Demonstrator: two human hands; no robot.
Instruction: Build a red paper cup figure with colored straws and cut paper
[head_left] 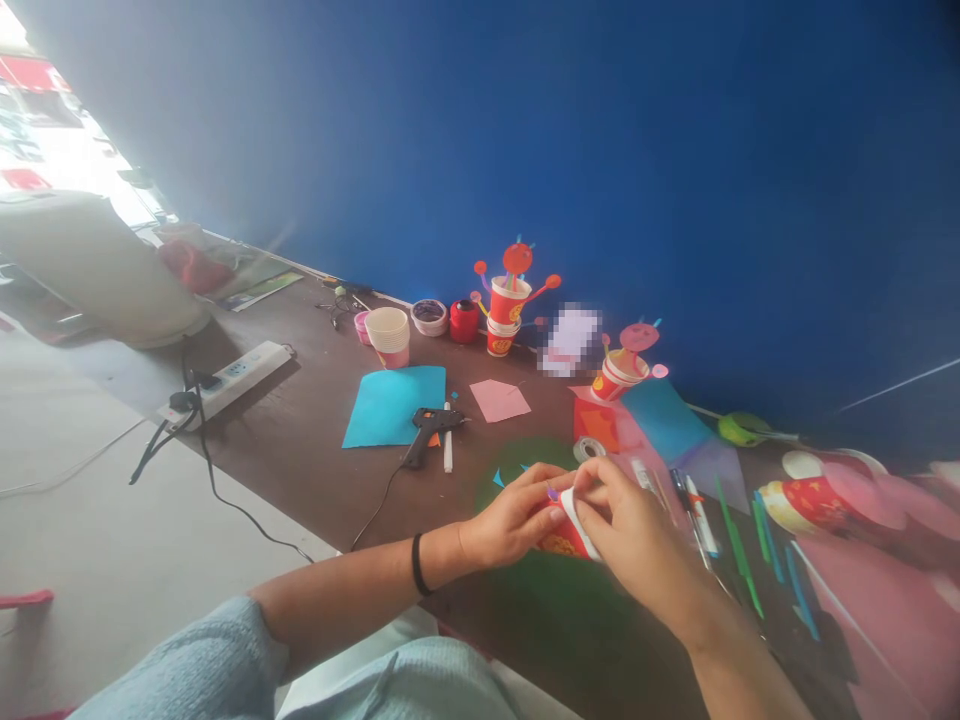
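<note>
Over the near edge of the brown table, my left hand (504, 522) grips a red paper cup (565, 542) lying on its side, with gold print on its wall. My right hand (634, 530) is closed at the cup's white end, its thumb and fingers bent against it. A small purple piece (553, 494) shows by my left fingertips; what it belongs to is hidden. Beyond my hands lie a roll of tape (591, 450) and a black glue gun (429, 428). The glue gun rests partly on a blue paper sheet (375, 405) beside a white marker (448, 450).
Two red cup figures with round paper heads (517, 258) (639, 337) stand at the back by the blue wall (480, 150). Stacked paper cups (388, 335) are left of them. A power strip (236, 380) trails cords at left. Pens and green sticks (736, 545) lie right.
</note>
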